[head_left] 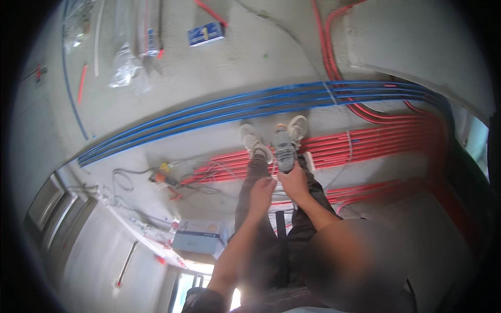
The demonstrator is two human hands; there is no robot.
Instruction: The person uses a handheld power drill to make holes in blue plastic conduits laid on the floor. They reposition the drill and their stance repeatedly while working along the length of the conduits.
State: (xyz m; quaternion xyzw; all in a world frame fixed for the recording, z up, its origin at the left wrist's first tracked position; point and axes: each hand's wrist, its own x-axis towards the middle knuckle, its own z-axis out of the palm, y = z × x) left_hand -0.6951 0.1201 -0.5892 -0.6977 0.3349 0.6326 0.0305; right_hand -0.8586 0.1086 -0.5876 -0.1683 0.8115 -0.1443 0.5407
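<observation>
My right hand (293,181) is closed round the near end of a grey handheld power tool (285,150). The tool points away from me over my shoes, with an orange-tinted tip at its far end. Its exact kind is unclear. My left hand (262,192) is beside it, a little nearer to me and to the left, with its fingers curled together. Whatever those fingers may pinch is too small to make out. Below both hands, a bundle of red conduits (334,148) runs across the floor, passing by my shoes (254,140).
Several blue conduits (209,116) cross the floor beyond my feet. An orange power tool (163,179) with a loose cable lies to the left. A grey-blue box (195,242) stands nearer. Farther off are a small blue box (206,34) and clear plastic bags (125,65).
</observation>
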